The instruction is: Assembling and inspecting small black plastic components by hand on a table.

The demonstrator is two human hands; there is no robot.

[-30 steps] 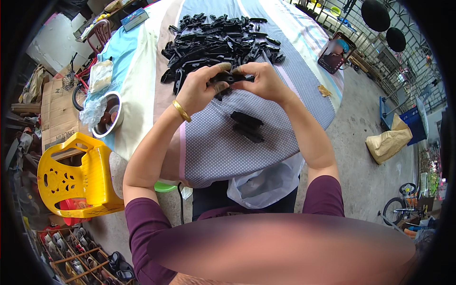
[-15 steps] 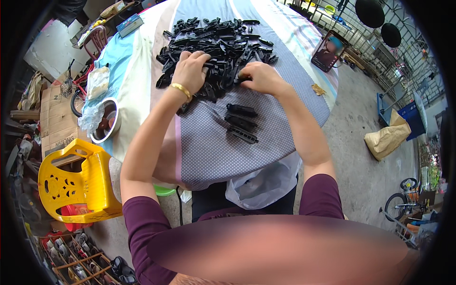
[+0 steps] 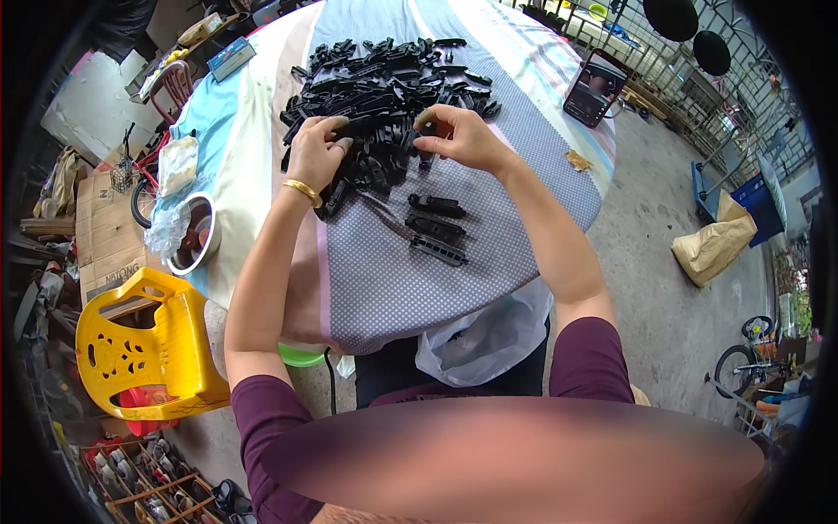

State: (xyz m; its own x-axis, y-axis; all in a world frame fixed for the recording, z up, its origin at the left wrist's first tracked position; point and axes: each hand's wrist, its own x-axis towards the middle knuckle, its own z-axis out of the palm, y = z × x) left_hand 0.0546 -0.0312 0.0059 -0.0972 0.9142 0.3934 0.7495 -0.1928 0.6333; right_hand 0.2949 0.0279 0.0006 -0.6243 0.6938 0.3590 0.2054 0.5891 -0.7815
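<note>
A large heap of black plastic parts (image 3: 384, 83) covers the far middle of the table. My left hand (image 3: 316, 155), with a gold bangle at its wrist and a ring, lies on the heap's near left edge. Its fingers are bent and the thumb stands apart, with no held piece discernible. At the near right edge, my right hand (image 3: 467, 140) curls thumb and forefinger around a dark part, mostly hidden by the fingers. Closer to me, a smooth black part (image 3: 436, 206), a second black part (image 3: 438, 229) and a slotted black part (image 3: 439, 251) lie in a row.
A dotted grey cloth (image 3: 393, 297) covers the table's near side. A metal bowl (image 3: 214, 236) and a plastic bag stand left, beside a yellow chair (image 3: 166, 349). At the far right edge a phone (image 3: 598, 87) is propped up. A clear plastic bag (image 3: 484, 341) hangs at my lap.
My left hand has drawn slightly left and nearer, its thumb and fingers parting more. My right hand has shifted left along the heap's edge. The row of parts stays put.
</note>
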